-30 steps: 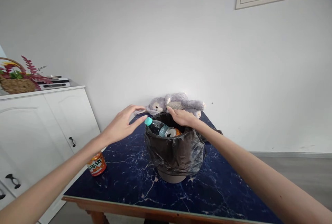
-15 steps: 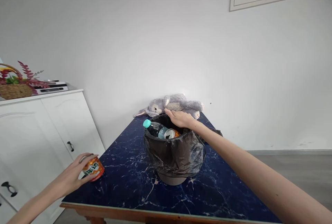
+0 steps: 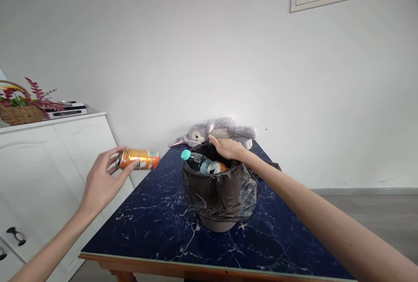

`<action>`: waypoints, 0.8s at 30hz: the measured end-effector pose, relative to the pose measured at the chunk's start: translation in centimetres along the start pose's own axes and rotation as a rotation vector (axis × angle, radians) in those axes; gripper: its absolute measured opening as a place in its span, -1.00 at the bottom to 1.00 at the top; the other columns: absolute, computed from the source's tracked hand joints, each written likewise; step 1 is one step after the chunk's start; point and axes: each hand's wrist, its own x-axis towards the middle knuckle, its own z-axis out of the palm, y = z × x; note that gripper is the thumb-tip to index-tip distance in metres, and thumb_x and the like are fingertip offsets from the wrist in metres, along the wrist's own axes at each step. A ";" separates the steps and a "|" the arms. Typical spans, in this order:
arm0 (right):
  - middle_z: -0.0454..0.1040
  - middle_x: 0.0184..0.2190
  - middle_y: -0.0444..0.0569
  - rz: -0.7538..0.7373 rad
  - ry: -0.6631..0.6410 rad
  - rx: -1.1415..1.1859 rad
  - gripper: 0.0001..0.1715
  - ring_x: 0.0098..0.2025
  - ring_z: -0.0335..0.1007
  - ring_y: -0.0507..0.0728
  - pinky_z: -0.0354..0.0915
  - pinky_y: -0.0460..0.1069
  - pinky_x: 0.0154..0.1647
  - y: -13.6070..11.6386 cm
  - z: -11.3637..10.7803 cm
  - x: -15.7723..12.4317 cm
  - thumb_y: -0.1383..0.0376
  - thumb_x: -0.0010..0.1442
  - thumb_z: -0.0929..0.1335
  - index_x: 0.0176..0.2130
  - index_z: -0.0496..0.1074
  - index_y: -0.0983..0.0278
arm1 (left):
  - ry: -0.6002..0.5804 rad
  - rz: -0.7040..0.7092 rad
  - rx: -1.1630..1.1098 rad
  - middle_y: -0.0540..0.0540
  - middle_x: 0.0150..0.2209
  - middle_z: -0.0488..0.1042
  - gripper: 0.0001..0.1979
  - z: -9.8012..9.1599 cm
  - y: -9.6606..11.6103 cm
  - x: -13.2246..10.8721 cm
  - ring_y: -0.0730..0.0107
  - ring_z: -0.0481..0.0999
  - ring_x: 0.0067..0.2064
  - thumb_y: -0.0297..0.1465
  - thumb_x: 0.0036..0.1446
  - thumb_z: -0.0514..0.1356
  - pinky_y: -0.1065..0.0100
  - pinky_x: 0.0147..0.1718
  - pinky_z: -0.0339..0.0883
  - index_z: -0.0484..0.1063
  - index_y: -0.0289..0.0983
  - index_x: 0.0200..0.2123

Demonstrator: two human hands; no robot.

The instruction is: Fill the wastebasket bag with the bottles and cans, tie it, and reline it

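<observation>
My left hand [image 3: 103, 179] holds an orange drink can [image 3: 139, 159] sideways in the air, left of the bin and above the table's left edge. A small bin lined with a black plastic bag [image 3: 220, 192] stands in the middle of the dark blue marble table [image 3: 156, 225]. Inside the bin lie a clear bottle with a teal cap [image 3: 196, 160] and another can [image 3: 215, 167]. My right hand [image 3: 228, 147] rests on the far rim of the bin, fingers pressed on the bag's edge.
A grey plush toy [image 3: 217, 131] lies at the table's far end against the white wall. A white cabinet [image 3: 48, 173] stands to the left, carrying a wicker basket of red flowers [image 3: 19, 105] and a flat device [image 3: 68, 110].
My left hand dropped from near the bin to the can on the table's left edge, took hold of it and lifted it up toward the bin. My right hand stayed on the rim.
</observation>
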 end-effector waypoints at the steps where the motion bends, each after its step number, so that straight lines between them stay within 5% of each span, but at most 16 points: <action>1: 0.47 0.30 0.28 0.009 0.009 0.039 0.03 0.33 0.39 0.50 0.20 0.39 0.34 0.1 0.0 0.1 -0.26 0.47 -0.13 0.34 0.43 0.24 | 0.036 0.009 -0.137 -0.13 0.32 0.42 -0.44 0.3 2.6 0.4 -0.03 0.52 0.24 -0.01 0.25 0.31 0.02 0.21 0.48 0.35 -0.08 0.23; 4: 0.51 0.27 0.27 0.015 0.054 0.189 0.04 0.36 0.37 0.47 0.15 0.33 0.39 0.4 0.1 0.6 -0.28 0.47 -0.10 0.33 0.44 0.28 | 0.025 0.078 -0.372 -0.13 0.30 0.43 -0.48 2.2 8.9 1.5 0.03 0.53 0.24 -0.09 0.22 0.38 0.05 0.21 0.50 0.39 -0.10 0.16; 8: 0.51 0.27 0.24 -0.009 0.153 0.404 0.05 0.38 0.34 0.38 0.15 0.18 0.40 2.2 0.2 1.0 -0.21 0.50 -0.15 0.29 0.46 0.35 | -0.214 0.210 -0.456 -0.15 0.26 0.47 -0.51 6.3 12.5 2.6 0.08 0.55 0.21 -0.17 0.20 0.42 0.05 0.20 0.50 0.45 -0.13 0.15; 16: 0.53 0.22 0.23 0.064 0.185 0.777 -0.12 0.18 0.52 0.26 0.39 0.10 0.22 8.5 2.7 -2.6 -0.16 0.51 -0.02 0.22 0.44 0.38 | -0.418 0.378 -0.244 -0.17 0.15 0.56 -0.52 12.6 13.7 4.3 0.02 0.57 0.14 -0.16 0.13 0.47 0.03 0.16 0.43 0.57 -0.12 0.10; 20: 0.56 0.17 0.23 0.118 0.148 0.889 -0.17 0.12 0.56 0.27 0.46 0.10 0.14 10.9 4.2 -5.5 -0.24 0.46 0.08 0.15 0.48 0.32 | -0.626 0.457 -0.092 -0.16 0.23 0.57 -0.46 12.5 13.6 4.1 -0.11 0.50 0.26 -0.01 0.21 0.38 -0.10 0.29 0.28 0.55 -0.04 0.20; 24: 0.58 0.12 0.18 0.190 0.075 1.019 -0.27 0.07 0.57 0.29 0.48 0.14 0.10 13.4 5.6 -8.5 -0.28 0.37 0.27 0.07 0.53 0.25 | -0.504 0.348 -0.120 -0.14 0.32 0.49 -0.48 11.0 11.8 3.8 -0.05 0.40 0.37 0.07 0.40 0.13 -0.02 0.35 0.20 0.50 -0.05 0.25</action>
